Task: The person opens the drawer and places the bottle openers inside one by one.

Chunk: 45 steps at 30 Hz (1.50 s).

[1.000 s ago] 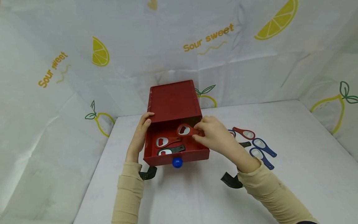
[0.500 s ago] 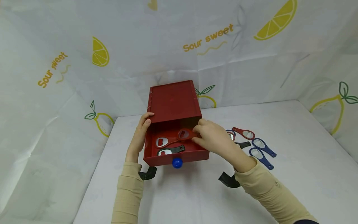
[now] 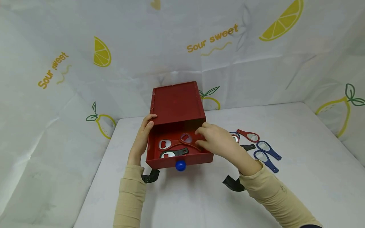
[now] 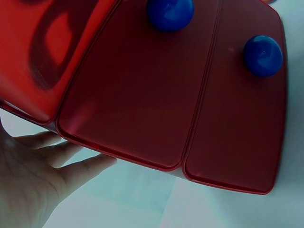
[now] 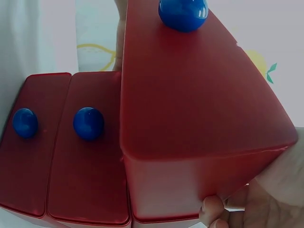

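Resting against the left side of a red plastic three-drawer cabinet (image 3: 179, 103), the left hand (image 3: 141, 139) is laid with its fingers extended along the wall, not wrapped round anything. The top drawer (image 3: 199, 158), fitted with a round blue knob (image 3: 181, 165), is pulled out; two lower drawers are seen closed in the wrist views.

The right hand (image 3: 215, 139) is held at the drawer's right wall, its thumb and forefinger parted over the inside, with nothing seen pinched between them. Just beside those fingertips, a red bottle opener with a rounded head (image 3: 186, 138) is seen in the drawer; whether its handle is touched cannot be told. Its head is set near the handle end of a second red bottle opener (image 3: 165, 145), and a black bottle opener (image 3: 178, 152) is placed nearer the front wall.

On the white table (image 3: 182, 205), right of the cabinet, another red opener (image 3: 252, 136) and two blue openers (image 3: 269, 150) are laid, with others partly hidden by the right hand. Beige sleeves (image 3: 129, 196) are worn on both arms.
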Available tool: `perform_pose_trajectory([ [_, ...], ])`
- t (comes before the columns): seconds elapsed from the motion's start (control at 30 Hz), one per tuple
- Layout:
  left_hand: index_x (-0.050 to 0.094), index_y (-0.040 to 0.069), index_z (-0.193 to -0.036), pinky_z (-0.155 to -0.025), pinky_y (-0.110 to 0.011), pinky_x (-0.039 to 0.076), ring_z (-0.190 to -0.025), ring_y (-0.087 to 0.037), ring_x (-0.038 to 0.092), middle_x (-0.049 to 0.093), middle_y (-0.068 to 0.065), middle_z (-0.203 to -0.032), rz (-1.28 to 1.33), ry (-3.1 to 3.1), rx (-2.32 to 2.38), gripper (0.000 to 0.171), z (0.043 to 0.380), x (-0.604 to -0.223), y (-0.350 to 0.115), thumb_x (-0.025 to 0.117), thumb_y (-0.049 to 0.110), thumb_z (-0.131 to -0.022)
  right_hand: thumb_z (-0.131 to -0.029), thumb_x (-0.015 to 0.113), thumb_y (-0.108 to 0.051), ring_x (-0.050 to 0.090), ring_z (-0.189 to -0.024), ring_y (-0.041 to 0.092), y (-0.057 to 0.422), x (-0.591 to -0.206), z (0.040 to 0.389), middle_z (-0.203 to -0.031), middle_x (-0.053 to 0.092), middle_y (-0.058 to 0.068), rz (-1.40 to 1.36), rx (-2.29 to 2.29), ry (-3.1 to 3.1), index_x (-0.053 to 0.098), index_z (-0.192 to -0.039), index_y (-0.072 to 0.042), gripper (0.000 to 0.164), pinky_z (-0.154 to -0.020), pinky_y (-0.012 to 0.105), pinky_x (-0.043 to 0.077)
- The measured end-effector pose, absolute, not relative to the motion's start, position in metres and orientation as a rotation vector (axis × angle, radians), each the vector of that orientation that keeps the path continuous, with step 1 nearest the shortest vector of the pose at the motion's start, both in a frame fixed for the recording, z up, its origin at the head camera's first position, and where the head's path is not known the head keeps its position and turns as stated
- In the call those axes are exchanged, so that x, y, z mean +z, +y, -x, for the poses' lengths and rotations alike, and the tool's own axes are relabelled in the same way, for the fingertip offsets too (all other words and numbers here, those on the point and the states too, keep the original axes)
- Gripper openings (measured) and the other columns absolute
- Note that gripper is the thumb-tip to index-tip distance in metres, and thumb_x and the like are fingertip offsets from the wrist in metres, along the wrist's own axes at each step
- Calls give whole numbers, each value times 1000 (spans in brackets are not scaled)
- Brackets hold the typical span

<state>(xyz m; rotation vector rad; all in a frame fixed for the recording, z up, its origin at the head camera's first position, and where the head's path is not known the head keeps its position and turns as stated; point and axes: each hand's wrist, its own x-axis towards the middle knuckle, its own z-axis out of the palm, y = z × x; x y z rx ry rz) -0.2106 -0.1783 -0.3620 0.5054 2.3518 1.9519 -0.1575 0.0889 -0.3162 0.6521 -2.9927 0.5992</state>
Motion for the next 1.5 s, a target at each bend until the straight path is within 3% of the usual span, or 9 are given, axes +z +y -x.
perform_pose_trajectory([
  [0.57,32,15,-132,-94,-31,39,-119,-21,37,32,-7,-136,-498,2349,1963,33,210,-362,-178,28,20,-100,-83,69,-26,56,-85,20,95,-318,156,-93,67,5,-677,658,-2782,69,-101,-10,24,-69,33,49],
  [0.97,33,16,-132,-94,-29,40,-118,-20,38,33,-6,-135,-494,2352,1969,32,209,-361,-177,28,19,-100,-80,72,-21,54,-79,14,107,-321,149,-83,65,0,-747,818,-2461,71,-93,-10,17,-65,27,45],
  [1.3,32,15,-133,-95,-33,39,-118,-20,39,33,-7,-136,-498,2364,1965,33,208,-361,-176,28,19,-100,-75,74,-8,58,-78,19,142,-348,154,-89,64,7,-639,827,-2246,67,-105,-5,31,-61,32,50],
  [1.5,32,14,-133,-96,-34,38,-118,-20,38,32,-6,-136,-497,2356,1975,33,209,-362,-176,28,18,-101,-76,73,-8,56,-81,26,172,-380,159,-88,65,12,-523,707,-2386,68,-98,-3,24,-68,38,44],
])
